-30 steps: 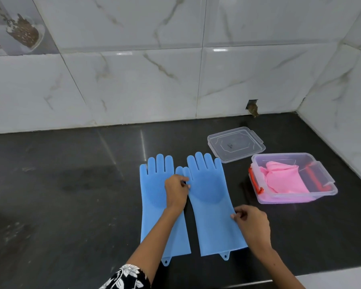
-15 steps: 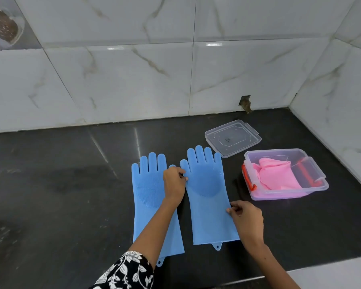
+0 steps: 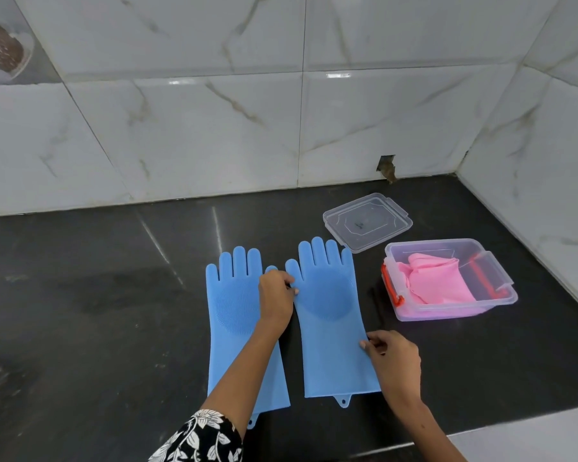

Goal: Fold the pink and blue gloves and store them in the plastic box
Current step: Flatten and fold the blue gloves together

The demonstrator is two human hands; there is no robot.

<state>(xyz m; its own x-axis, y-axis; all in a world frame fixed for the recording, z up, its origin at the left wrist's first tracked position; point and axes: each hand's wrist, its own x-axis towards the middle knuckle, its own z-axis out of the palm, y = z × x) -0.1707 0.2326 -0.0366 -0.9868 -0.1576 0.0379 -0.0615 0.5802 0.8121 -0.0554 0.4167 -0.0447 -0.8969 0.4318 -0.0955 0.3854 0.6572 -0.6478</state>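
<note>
Hands are barely shifting: left hand (image 3: 276,303) fingers still pinching the right blue glove's (image 3: 331,315) thumb, right hand (image 3: 392,360) fingers nipping its right edge on the desk (image 3: 97,311), pink gloves (image 3: 437,283) already lying in the plastic box (image 3: 494,291), so folding is only starting.

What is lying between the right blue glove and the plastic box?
Nothing: the head view shows only bare dark counter between the right blue glove and the plastic box.

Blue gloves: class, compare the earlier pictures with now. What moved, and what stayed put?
Little changed. The right blue glove slid slightly away from the left blue glove, opening a gap. The left hand and right hand keep their pinches on it. Plastic box, pink gloves and lid stayed.
</note>
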